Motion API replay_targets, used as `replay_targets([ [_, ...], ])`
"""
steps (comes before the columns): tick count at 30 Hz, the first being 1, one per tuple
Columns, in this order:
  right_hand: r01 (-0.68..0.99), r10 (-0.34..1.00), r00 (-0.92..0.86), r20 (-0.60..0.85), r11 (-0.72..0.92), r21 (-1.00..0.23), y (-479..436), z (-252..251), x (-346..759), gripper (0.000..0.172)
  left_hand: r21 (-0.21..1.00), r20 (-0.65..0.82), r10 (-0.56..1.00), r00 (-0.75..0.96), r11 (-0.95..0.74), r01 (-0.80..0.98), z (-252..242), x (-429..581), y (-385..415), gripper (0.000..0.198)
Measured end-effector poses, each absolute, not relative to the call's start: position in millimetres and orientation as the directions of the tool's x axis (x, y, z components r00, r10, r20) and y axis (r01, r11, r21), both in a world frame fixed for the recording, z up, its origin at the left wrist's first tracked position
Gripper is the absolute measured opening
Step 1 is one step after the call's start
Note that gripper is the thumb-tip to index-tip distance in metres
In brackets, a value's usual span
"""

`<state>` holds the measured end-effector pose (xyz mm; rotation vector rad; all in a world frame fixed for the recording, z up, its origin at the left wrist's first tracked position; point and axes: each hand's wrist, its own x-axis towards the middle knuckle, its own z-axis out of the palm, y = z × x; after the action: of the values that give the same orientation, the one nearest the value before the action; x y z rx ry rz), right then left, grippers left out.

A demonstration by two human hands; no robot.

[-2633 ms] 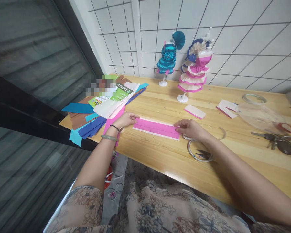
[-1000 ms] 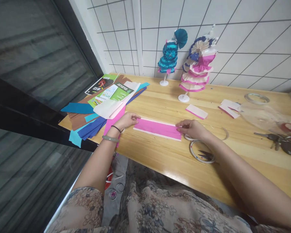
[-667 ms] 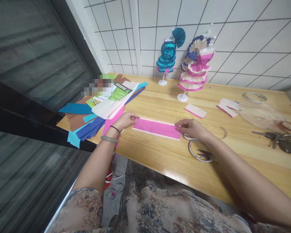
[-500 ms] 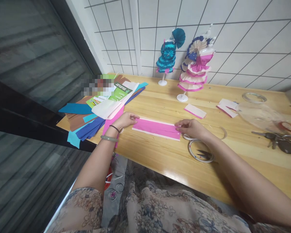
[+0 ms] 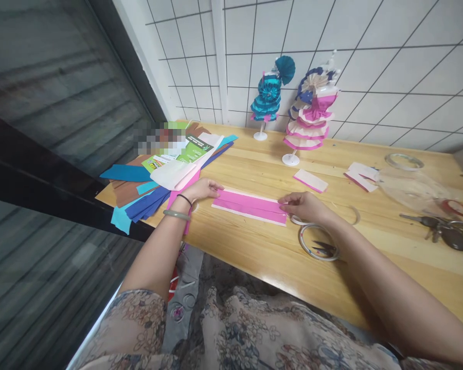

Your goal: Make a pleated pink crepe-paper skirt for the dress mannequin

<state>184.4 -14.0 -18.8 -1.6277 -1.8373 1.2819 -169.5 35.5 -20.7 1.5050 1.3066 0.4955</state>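
A bright pink crepe paper strip (image 5: 249,206) with pale edges lies across the wooden table in front of me. A thin lengthwise line shows along it. My left hand (image 5: 205,189) pinches its upper left corner between thumb and fingers. At the right end, my right hand (image 5: 304,206) is closed on the upper corner. Just below the right hand is a roll of tape (image 5: 301,246), with dark scissors blades (image 5: 324,248) showing inside its ring. Part of the scissors is hidden by my forearm.
Coloured crepe paper sheets (image 5: 142,203) and a green packet (image 5: 195,149) are piled at left. Two dressed miniature stands, one teal (image 5: 269,100) and one pink (image 5: 312,121), rise at the back. Folded pink-white pieces (image 5: 310,180), a clear tape roll (image 5: 404,161) and keys (image 5: 455,234) lie right.
My view has tilted slightly, so the whole scene sits a little lower. Both hands keep their places at the strip's ends, and its lengthwise line now shows more evenly.
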Motion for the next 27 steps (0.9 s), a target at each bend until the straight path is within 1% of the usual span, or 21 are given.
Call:
replay_targets([
  [6, 0.588, 0.916, -0.281, -0.287, -0.072, -0.806, -13, -18, 184, 0.043, 0.872, -0.311, 0.894, 0.323, 0.132, 0.472, -20, -170, 37, 0.043],
  [14, 0.591, 0.914, -0.28, -0.292, -0.075, -0.803, -15, -16, 183, 0.041, 0.882, -0.276, 0.906, 0.321, 0.105, 0.46, -30, -171, 35, 0.047],
  [27, 0.582, 0.914, -0.293, -0.281, -0.062, -0.811, -16, -17, 184, 0.042, 0.871, -0.253, 0.925, 0.282, 0.09, 0.483, -24, -166, 29, 0.043],
])
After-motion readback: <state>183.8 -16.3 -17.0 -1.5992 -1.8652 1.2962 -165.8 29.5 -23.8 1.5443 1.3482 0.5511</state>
